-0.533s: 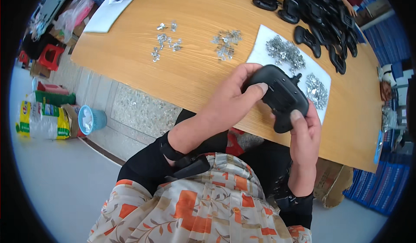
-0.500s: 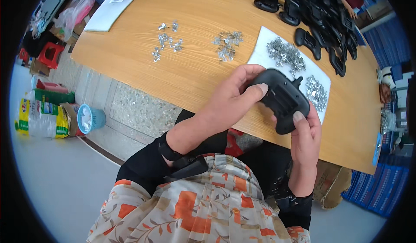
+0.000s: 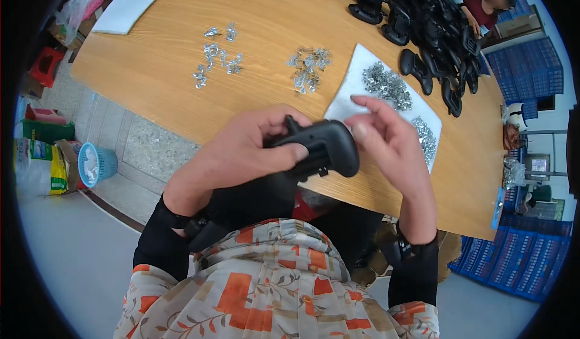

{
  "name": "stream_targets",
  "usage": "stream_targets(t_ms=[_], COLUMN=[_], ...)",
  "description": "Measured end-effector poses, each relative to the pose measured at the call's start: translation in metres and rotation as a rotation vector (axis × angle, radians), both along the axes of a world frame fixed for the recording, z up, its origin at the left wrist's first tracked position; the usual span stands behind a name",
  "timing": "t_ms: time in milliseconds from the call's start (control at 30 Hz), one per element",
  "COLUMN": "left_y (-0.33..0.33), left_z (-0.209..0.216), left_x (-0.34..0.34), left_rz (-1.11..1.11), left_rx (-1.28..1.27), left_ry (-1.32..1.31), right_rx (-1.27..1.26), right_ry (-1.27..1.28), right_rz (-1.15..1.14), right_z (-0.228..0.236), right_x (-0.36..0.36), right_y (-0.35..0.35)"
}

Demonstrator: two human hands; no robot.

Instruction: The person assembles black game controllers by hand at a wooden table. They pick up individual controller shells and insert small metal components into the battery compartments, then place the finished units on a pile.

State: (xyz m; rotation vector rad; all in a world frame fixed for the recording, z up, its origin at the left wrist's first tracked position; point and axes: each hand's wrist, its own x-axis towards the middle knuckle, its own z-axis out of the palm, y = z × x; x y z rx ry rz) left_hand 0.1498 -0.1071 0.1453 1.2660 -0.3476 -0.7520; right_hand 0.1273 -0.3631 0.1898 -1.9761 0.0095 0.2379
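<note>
My left hand grips a black game controller, thumb on its underside where an open battery compartment shows. One grip of the controller points right, toward my right hand. That hand is raised just beside it, fingers apart and curved, with nothing visible in them. Behind my right hand lies a white foam sheet carrying a pile of small metal clips and a second metal heap. Further left on the table are two loose groups of small metal pieces, a nearer cluster and a scattered one.
A large heap of black controllers covers the far right of the wooden table. Another person sits beyond it. Blue stacked trays stand at the right, a blue basket on the floor at left.
The controller has moved left and been turned, now held by my left hand alone. My right hand has let go of it and lifted beside it, fingers apart.
</note>
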Motion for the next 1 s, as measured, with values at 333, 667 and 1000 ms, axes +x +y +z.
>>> stream_targets(t_ms=[333, 667, 1000], left_y=[-0.009, -0.015, -0.03], left_z=[-0.023, -0.032, -0.021], left_x=[0.01, 0.007, 0.008], left_rz=[0.101, 0.159, 0.272], left_rx=[-0.097, -0.037, 0.022], left_ry=[0.04, -0.008, 0.006], right_rx=[-0.699, -0.551, -0.373], right_ry=[-0.44, -0.328, -0.484], right_rz=[0.036, -0.038, 0.186], right_z=[-0.048, -0.043, -0.012], right_x=[0.106, 0.097, 0.031], right_y=[0.011, 0.009, 0.03])
